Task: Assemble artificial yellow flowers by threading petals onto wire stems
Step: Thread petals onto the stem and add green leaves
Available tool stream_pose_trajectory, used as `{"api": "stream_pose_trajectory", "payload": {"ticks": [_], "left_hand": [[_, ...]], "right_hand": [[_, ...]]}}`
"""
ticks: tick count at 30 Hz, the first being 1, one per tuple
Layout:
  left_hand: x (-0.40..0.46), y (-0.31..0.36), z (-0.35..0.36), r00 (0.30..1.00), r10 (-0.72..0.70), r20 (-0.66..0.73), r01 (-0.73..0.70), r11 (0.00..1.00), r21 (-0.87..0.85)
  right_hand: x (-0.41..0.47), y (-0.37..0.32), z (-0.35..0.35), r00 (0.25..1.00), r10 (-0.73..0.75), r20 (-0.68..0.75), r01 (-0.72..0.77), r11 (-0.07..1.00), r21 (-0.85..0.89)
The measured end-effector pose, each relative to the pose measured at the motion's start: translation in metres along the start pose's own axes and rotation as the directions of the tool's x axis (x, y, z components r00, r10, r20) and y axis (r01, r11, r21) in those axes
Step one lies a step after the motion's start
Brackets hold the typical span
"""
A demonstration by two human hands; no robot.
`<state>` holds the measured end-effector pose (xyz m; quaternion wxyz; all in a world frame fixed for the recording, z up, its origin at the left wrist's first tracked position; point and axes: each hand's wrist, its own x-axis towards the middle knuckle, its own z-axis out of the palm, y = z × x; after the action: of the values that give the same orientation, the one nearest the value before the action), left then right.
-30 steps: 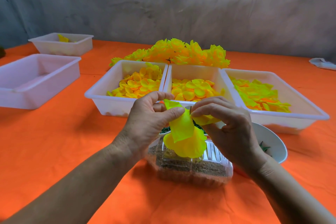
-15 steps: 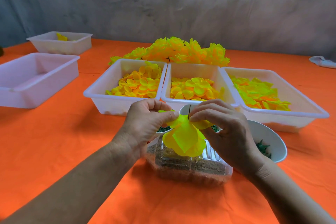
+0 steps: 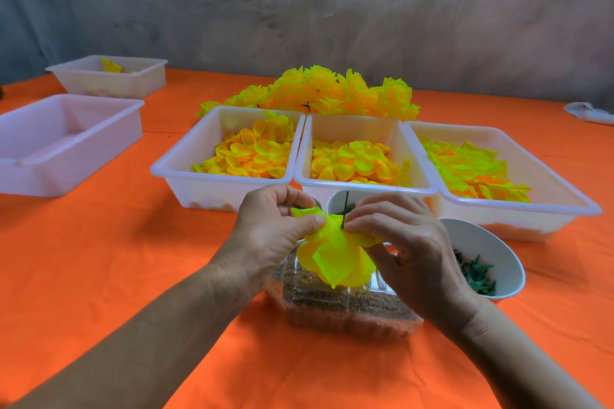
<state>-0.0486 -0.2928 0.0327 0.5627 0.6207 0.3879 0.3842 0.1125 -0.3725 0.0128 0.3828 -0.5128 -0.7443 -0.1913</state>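
Note:
A half-built yellow flower (image 3: 335,256) hangs upside down between my hands, its petals drooping over a clear box. A thin dark wire stem (image 3: 345,207) pokes up through its top petal. My left hand (image 3: 272,229) pinches the petal's left edge between thumb and fingers. My right hand (image 3: 402,242) pinches the petal right beside the wire. Three white trays hold loose yellow petals: left (image 3: 169,173), middle (image 3: 365,188), right (image 3: 518,209). Finished yellow flowers (image 3: 332,91) are heaped behind them.
A clear plastic box (image 3: 345,309) with brown bits sits under the flower. A white bowl (image 3: 495,249) of green pieces stands at its right, another bowl (image 3: 335,202) behind my hands. Two more white trays (image 3: 66,143) (image 3: 109,76) stand at far left. An orange cloth (image 3: 99,259) covers the table.
The top petal has slid down the wire, so more of the stem shows above it. Both hands have come lower and closer around the flower's top.

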Motion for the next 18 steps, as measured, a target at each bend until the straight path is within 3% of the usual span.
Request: {"api": "stream_pose_trajectory", "payload": {"ticks": [6, 13, 18], "left_hand": [[0.002, 0.001, 0.004, 0.995, 0.100, -0.025, -0.094, 0.981, 0.170], [0.006, -0.005, 0.008, 0.988, 0.149, 0.033, -0.152, 0.933, 0.325], [0.000, -0.002, 0.006, 0.957, 0.287, 0.026, -0.262, 0.828, 0.495]], "right_hand": [[-0.001, -0.001, -0.002, 0.997, -0.070, 0.030, 0.072, 0.994, -0.080], [-0.006, -0.004, -0.008, 0.992, -0.038, 0.123, 0.048, 0.995, -0.085], [-0.005, -0.011, -0.014, 0.985, -0.019, 0.170, 0.043, 0.989, -0.138]]}}
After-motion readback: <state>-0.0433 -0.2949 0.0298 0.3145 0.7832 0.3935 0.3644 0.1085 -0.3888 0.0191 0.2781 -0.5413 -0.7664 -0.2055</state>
